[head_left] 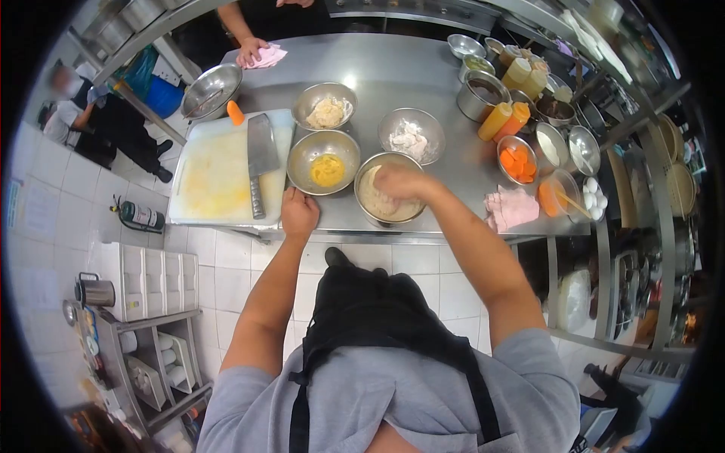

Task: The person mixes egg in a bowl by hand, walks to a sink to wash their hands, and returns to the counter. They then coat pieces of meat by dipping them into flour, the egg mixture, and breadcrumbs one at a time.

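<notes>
Your R hand (400,183) is down in the round s/steel bowl (390,221) of pale crumbly mix (380,199), ctr of frame; fingertips blurred, can't tell if apart. Your L hand (300,210), fingers curled tog., is by the round steel bowl (300,160) w/ yellow mix (327,171), L of ctr. Wide steel cleaver (263,149) on white board (204,162), mid-L.

yellow mixture (328,171) | cream powder (370,195) | silver bowls (300,155) | black apron (370,306)
</notes>
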### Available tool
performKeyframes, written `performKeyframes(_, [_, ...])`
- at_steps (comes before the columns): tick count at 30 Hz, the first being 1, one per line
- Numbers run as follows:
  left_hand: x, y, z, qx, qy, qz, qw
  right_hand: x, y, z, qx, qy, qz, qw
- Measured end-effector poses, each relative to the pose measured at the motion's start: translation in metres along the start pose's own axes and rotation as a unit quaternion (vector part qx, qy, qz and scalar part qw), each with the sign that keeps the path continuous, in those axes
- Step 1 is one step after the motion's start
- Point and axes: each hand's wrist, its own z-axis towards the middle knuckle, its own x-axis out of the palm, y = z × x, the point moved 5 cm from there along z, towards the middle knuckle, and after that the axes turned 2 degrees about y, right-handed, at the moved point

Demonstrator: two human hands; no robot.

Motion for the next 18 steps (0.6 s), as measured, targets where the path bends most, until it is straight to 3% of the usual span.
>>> performKeyframes(5, [-0.001,-0.003,0.002,-0.022,0.014,0.013,1.000,-0.019,0.008,-0.002,0.001,-0.030,0.016,0.999])
performKeyframes(7, [-0.001,-0.004,-0.002,-0.024,0.016,0.024,0.999,0.001,-0.016,0.012,-0.003,-0.070,-0.086,0.994])
performKeyframes(11, [-0.003,-0.004,-0.002,-0.028,0.016,0.003,0.999,-0.013,-0.021,0.012,-0.050,-0.010,-0.058,0.997])
performKeyframes(13, [-0.001,-0.004,0.001,-0.026,0.012,-0.001,1.000,-0.035,0.000,-0.012,0.018,-0.025,0.047,0.998])
performKeyframes(17, [0.000,-0.002,-0.001,-0.034,0.026,0.016,0.999,-0.023,-0.017,0.003,0.042,-0.035,0.046,0.997])
performKeyframes(18, [0.000,-0.002,0.000,-0.031,0.025,0.018,0.999,-0.014,-0.015,0.009,0.015,-0.050,-0.028,0.998])
